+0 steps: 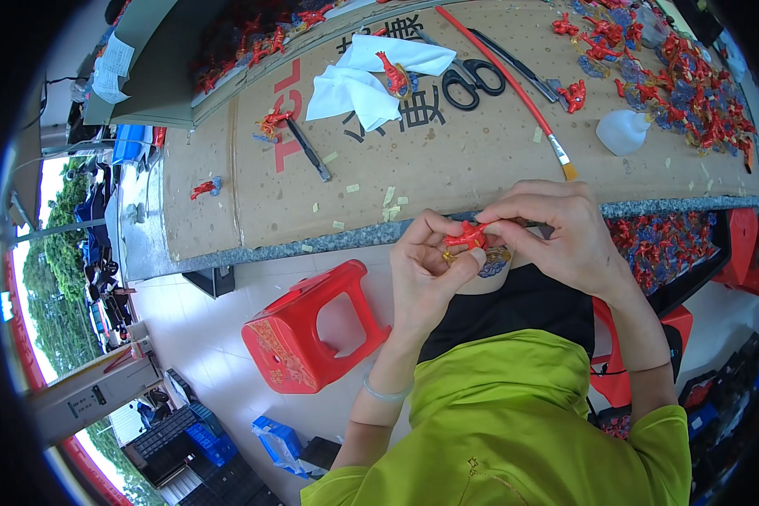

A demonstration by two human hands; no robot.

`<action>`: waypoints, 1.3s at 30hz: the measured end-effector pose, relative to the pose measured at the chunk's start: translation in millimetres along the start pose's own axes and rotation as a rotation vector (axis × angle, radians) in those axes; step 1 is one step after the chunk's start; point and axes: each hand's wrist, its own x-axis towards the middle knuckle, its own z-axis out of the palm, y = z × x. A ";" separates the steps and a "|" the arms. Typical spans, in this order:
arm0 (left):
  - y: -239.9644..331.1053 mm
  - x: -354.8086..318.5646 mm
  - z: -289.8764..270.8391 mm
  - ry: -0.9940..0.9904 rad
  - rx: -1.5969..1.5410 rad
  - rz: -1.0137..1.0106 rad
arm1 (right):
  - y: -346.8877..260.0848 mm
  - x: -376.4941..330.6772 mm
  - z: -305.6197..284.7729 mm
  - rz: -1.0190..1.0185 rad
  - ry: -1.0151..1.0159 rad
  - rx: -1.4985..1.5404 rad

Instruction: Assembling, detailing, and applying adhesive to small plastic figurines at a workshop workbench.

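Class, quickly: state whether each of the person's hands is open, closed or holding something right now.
Left hand: closed, holding a small glossy red figurine.
Right hand: closed, thumb and fingertips pinching the same figurine.

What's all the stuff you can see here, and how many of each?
table: 1, grey-edged, top
cardboard: uncountable sheets, brown, on table
figurine pile: many, red and blue, table's right
held figurine: 1, red, mid-view
cloth: 1 or 2, white, on cardboard
scissors: 1 pair, black-handled, beside cloth
brush: 1, red-handled, on cardboard
bottle: 1, whitish, right of brush
stool: 1, red, lower left; more at right, partly hidden
shirt: 1, lime green, bottom
left grip: 1, bare, on held figurine
right grip: 1, bare, same
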 end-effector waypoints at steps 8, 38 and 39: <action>2.4 2.7 9.0 -0.005 -0.005 -0.125 | 9.3 1.0 5.3 -0.077 0.019 0.125; 7.9 -1.9 5.9 0.032 -0.408 -0.139 | 26.2 -39.5 -38.6 0.211 0.405 0.331; 7.4 -1.7 4.8 0.030 -0.412 -0.141 | 17.2 -39.8 -33.4 0.213 0.406 0.327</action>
